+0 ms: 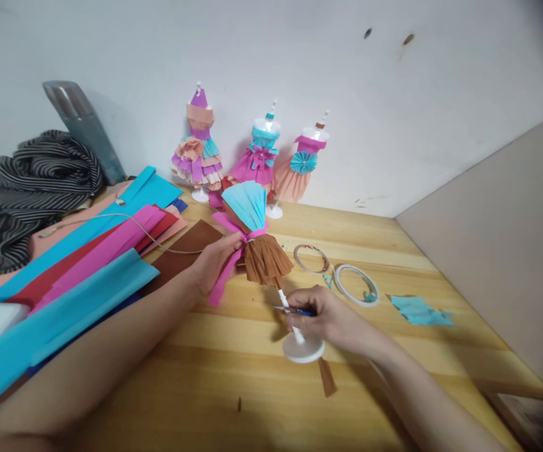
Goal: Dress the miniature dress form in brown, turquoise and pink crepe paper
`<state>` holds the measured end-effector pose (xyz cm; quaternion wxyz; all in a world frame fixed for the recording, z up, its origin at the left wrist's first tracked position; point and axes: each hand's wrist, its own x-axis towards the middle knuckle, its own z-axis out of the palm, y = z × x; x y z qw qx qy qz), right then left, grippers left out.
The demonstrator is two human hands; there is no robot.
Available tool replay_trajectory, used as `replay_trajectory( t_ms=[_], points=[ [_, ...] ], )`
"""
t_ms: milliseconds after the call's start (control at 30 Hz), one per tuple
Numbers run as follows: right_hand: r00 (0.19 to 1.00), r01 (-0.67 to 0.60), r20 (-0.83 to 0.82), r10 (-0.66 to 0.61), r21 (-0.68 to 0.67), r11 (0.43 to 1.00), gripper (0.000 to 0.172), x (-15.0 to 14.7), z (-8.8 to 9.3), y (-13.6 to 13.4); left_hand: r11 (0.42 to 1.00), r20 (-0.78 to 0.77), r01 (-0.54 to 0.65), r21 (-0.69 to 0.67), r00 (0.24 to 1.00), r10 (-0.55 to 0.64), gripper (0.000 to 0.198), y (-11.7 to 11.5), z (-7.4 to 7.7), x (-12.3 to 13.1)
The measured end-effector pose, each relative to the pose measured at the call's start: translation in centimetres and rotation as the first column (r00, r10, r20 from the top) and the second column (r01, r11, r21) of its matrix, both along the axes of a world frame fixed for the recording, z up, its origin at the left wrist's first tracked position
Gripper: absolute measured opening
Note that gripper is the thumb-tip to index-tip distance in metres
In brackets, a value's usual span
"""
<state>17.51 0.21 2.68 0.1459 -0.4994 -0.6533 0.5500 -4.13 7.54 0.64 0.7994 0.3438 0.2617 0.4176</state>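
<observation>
A small mannequin stands tilted on its white round base (303, 350) on the wooden table (252, 376). It wears a brown crepe paper skirt (266, 260), a light blue pleated top (247, 204) and a pink ribbon (226, 276). My left hand (215, 262) grips the mannequin at the waist, fingers closed on the pink ribbon. My right hand (325, 317) is closed near the white stem, holding a thin blue-handled tool (294, 310) that looks like small scissors.
Three finished paper-dress mannequins (257, 157) stand by the wall. Sheets of blue, pink, red and brown crepe paper (87, 263) lie at left, with striped cloth (26, 188) behind. Two tape rings (356, 284), a blue scrap (419, 311) and a brown strip (326, 376) lie on the table.
</observation>
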Motion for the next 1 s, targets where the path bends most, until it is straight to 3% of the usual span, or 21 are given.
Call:
replay_trajectory(
  t_ms=[133,233,367,467,567,633,733,833,1000],
  points=[
    [0.998,-0.051,0.026,0.052,-0.045,0.998,0.036,0.3,-0.2,0.2,0.998,-0.013,0.052,0.023,0.999,-0.052,0.031,-0.4,-0.2,0.4],
    [0.993,-0.104,0.06,0.106,-0.036,0.994,0.031,0.4,0.2,0.2,0.999,-0.054,0.027,0.035,0.998,-0.025,0.037,-0.8,-0.2,0.6],
    [0.956,-0.239,0.179,0.233,0.015,0.971,0.021,0.9,1.2,0.2,0.998,-0.145,-0.062,0.003,0.987,0.062,0.04,-1.7,0.1,1.1],
    [0.909,-0.361,0.261,0.326,0.095,0.928,0.016,2.6,2.4,0.2,0.999,-0.143,-0.031,-0.006,0.989,0.03,0.039,-2.6,0.1,1.7],
    [0.893,-0.384,0.327,0.309,0.197,0.902,0.018,4.7,3.9,0.1,1.0,-0.147,0.002,-0.015,0.989,-0.004,0.035,-3.5,0.0,2.4],
    [0.906,-0.345,0.33,0.267,0.206,0.916,0.021,5.5,4.7,-0.1,0.999,-0.132,0.017,-0.035,0.991,-0.022,0.034,-4.1,-0.2,2.8],
    [0.97,-0.127,0.235,0.057,0.294,0.947,0.03,4.9,5.1,-0.4,0.997,-0.098,0.025,-0.073,0.995,-0.032,0.031,-4.8,-0.4,3.6],
    [0.977,0.11,0.115,-0.177,0.436,0.893,0.037,2.9,4.5,-0.7,0.998,-0.08,0.022,-0.066,0.996,-0.028,0.032,-5.6,-0.4,4.1],
    [0.962,0.142,0.145,-0.231,0.457,0.878,0.033,1.2,3.4,-0.7,0.997,-0.093,0.075,-0.031,0.993,-0.077,0.037,-6.5,-0.5,4.4]
  ],
)
